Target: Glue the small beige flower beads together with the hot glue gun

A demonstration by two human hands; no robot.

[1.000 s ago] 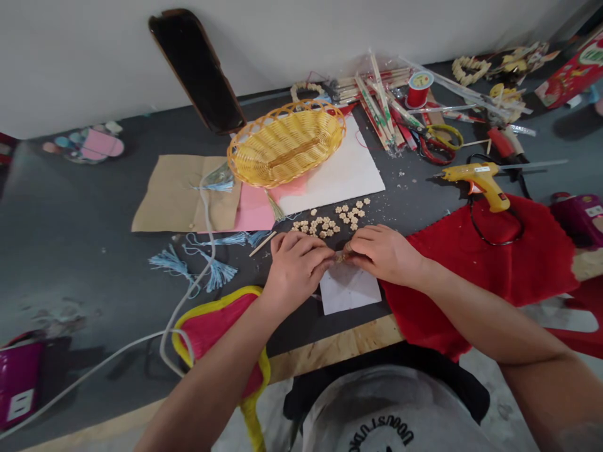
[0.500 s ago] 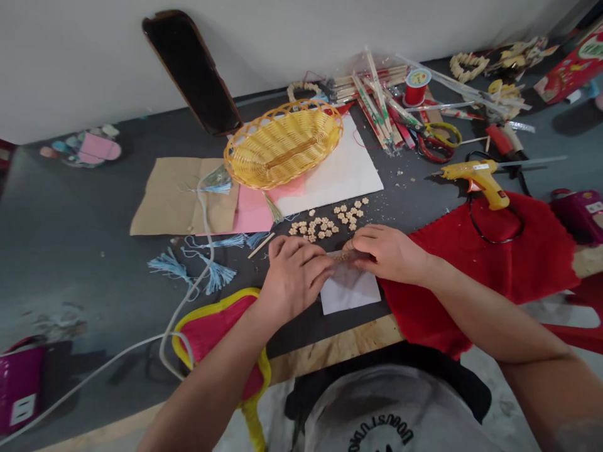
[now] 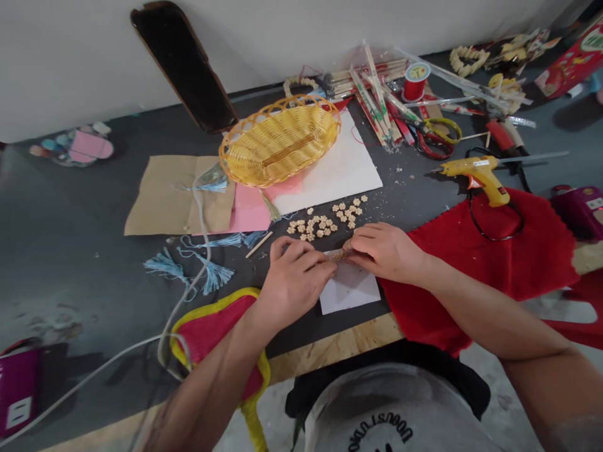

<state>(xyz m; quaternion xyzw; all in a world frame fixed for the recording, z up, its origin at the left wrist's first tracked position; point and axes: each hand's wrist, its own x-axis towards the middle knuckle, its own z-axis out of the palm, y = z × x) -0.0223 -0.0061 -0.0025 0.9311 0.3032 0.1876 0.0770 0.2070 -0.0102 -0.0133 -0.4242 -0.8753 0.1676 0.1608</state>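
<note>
Both hands pinch the two ends of a short strip of small tan pieces (image 3: 339,256), which looks like a row of wooden flowers. My left hand (image 3: 296,276) has its fingers closed on the left end, and my right hand (image 3: 384,252) grips the right end between thumb and fingers. The fingers hide much of the strip. Beneath it lies a small white paper (image 3: 349,293). Several loose flower-shaped wooden pieces (image 3: 320,226) are scattered on the dark table just beyond the hands, with a thin wooden stick (image 3: 259,245) to their left.
A yellow woven basket (image 3: 280,144) stands at the back on paper sheets. Blue tassels (image 3: 217,276) and a white cable (image 3: 176,307) lie to the left. Red felt (image 3: 490,257) spreads at right below a yellow glue gun (image 3: 480,169). Scissors (image 3: 438,138) lie behind.
The hands stay at the same spot over the paper, with slight finger movement around the strip. The camera view has shifted a little.
</note>
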